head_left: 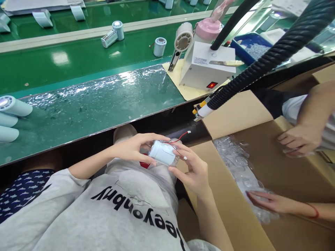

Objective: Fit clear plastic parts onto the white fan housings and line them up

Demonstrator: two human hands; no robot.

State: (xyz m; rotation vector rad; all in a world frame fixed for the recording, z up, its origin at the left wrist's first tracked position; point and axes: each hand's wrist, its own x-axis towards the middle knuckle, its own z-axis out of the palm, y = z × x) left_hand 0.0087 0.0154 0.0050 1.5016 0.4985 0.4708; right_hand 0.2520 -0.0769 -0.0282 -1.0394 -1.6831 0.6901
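Note:
Above my lap, a light-blue battery pack (163,152) lies sideways between my two hands. Clear plastic shows around its ends. Red and dark wires (180,138) with small white plugs trail from the pack. My left hand (137,148) grips the left end, thumb below and fingers above. At the other end, my right hand (192,167) is closed on the pack with thumb and fingertips. Part of a red thing (144,162) shows under my left hand; what it is I cannot tell.
A green bench carries several battery packs (159,47), a white box (208,66) with a lit red switch, and a small fan (183,36). A black ribbed hose (261,59) hangs ahead. At right, another person's hands reach over a cardboard box (222,195) holding clear plastic pieces (235,164).

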